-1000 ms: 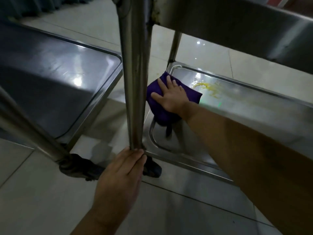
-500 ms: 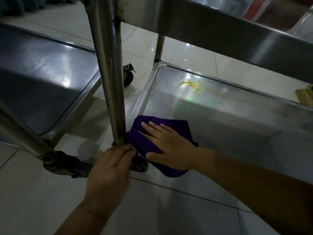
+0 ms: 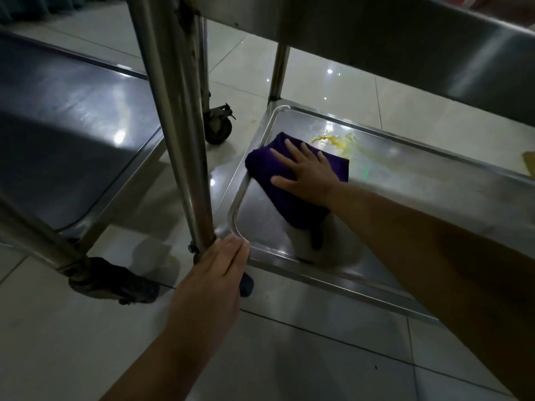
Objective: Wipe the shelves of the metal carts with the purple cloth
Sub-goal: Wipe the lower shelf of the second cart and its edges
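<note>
Wiping of the bottom shelf (image 3: 419, 198) of the right-hand metal cart is judged to be the step in hand. The purple cloth (image 3: 269, 166) is pressed flat onto that shelf by the right hand (image 3: 307, 175), whose fingers are spread straight and apart on top of the fabric; nothing is gripped. The cloth is lying near the shelf's far left corner, touching the raised left rim, with one dark tail trailing toward the near edge. Just beyond the cloth, toward the far rim, a yellow smear (image 3: 333, 141) is seen on the steel; cloth and smear are close, and whether they touch cannot be told. A small green light spot (image 3: 365, 172) is reflected on the shelf just beside the cloth.

The cart's near left upright post (image 3: 185, 157) is held at its foot by the left hand (image 3: 214, 273), whose fingers lie together against the tube; how far they wrap behind it is hidden. A second cart shelf (image 3: 72, 140) is seen to the left of the post, and a caster wheel (image 3: 217, 128) stands on the tiled floor (image 3: 260, 357) beyond it.

The next move is judged to call for the cloth to be pushed onward over the yellow smear with firm downward pressure, then swept along the unwiped stretch of shelf to the right, while the post is steadied so the cart is not rolled away.
</note>
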`<state>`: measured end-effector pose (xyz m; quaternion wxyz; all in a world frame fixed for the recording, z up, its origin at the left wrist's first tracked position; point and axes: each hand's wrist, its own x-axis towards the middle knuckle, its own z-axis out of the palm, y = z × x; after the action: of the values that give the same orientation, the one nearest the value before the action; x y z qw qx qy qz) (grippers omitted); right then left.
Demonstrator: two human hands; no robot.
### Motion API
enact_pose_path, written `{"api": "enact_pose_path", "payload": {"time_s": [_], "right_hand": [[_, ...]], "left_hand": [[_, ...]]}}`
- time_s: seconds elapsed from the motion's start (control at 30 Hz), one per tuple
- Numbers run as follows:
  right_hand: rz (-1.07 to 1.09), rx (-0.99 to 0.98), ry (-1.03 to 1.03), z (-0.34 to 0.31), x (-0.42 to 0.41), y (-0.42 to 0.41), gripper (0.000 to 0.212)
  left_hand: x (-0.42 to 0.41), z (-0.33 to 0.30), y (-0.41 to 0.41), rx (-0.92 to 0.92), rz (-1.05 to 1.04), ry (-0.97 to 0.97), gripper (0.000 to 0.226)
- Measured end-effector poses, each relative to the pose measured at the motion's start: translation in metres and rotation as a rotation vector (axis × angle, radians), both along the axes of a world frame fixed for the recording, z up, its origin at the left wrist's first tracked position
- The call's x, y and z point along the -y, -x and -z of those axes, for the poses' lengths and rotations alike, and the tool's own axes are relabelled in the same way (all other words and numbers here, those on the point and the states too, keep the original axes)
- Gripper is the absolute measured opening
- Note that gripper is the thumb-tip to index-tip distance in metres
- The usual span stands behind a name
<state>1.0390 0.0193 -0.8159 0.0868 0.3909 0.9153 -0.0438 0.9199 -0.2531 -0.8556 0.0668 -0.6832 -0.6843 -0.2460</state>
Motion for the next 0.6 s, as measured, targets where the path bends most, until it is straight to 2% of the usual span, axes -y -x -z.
{"api": "enact_pose_path", "payload": {"time_s": [0.13, 0.23, 0.37, 0.43, 0.6], "right_hand": [[-0.212, -0.006, -0.038, 0.004, 0.067, -0.034, 0.067], [-0.359, -0.077, 0.026, 0.009, 0.111, -0.074, 0.061], [-0.431, -0.119, 0.084, 0.010, 0.099, -0.095, 0.060], [-0.387, -0.114, 0.031, 0.007, 0.071, -0.086, 0.065], [-0.058, -0.067, -0.032, -0.003, -0.017, -0.077, 0.063]], "left_hand": [[0.000, -0.002, -0.002, 0.052, -0.006, -0.037, 0.042], [-0.001, -0.003, -0.003, 0.054, 0.024, -0.032, 0.045], [-0.003, -0.006, -0.006, 0.074, 0.002, -0.016, 0.044], [-0.003, -0.005, -0.006, 0.074, -0.007, -0.004, 0.043], [-0.002, -0.009, -0.010, 0.026, -0.039, 0.038, 0.041]]}}
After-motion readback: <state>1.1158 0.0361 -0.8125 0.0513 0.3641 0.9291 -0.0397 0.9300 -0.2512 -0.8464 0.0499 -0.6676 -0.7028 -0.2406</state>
